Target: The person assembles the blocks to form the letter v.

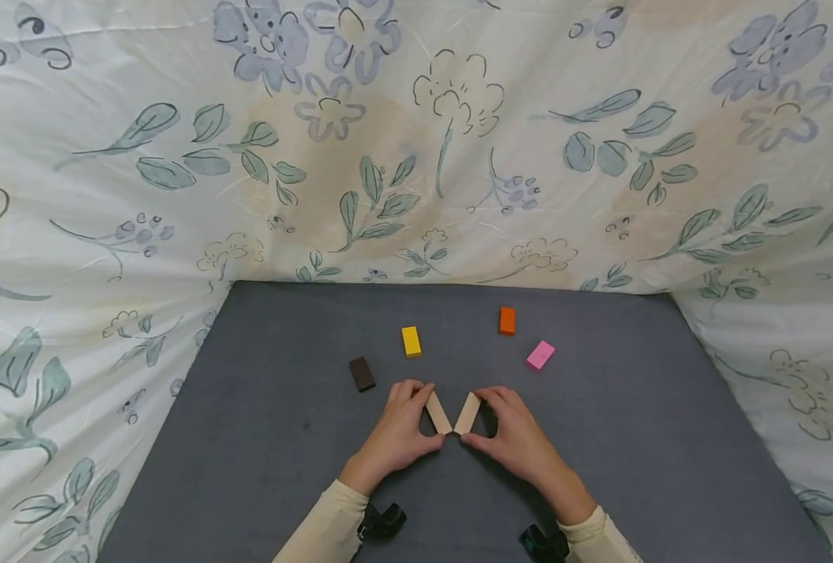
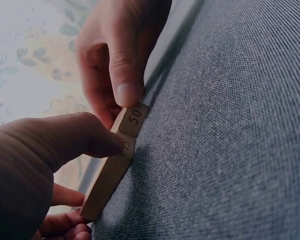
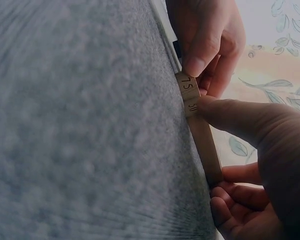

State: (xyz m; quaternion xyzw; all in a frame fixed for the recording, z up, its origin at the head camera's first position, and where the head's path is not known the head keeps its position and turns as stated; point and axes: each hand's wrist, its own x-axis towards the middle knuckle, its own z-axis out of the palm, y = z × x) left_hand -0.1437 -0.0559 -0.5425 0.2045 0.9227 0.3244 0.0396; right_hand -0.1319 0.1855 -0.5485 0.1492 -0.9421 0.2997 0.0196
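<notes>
Two plain wooden blocks stand at a slant to each other on the grey cloth, forming a V in the head view. My left hand (image 1: pixel 400 432) pinches the left block (image 1: pixel 439 413) between thumb and fingers at its two ends. The right block (image 1: pixel 468 413) is gripped the same way by my right hand (image 1: pixel 520 438). Their near ends meet or almost meet. In the left wrist view, the far block (image 2: pixel 135 120) reads 50, while the thumb partly covers the number on the near one (image 2: pixel 106 187). From the right wrist, the left hand's block (image 3: pixel 187 86) reads 75.
Beyond the hands lie a dark brown block (image 1: pixel 362 374), a yellow block (image 1: pixel 411 342), an orange block (image 1: pixel 507 321) and a pink block (image 1: pixel 540 355). A flowered cloth (image 1: pixel 458 156) hangs behind the grey table (image 1: pixel 261 438) and along its sides.
</notes>
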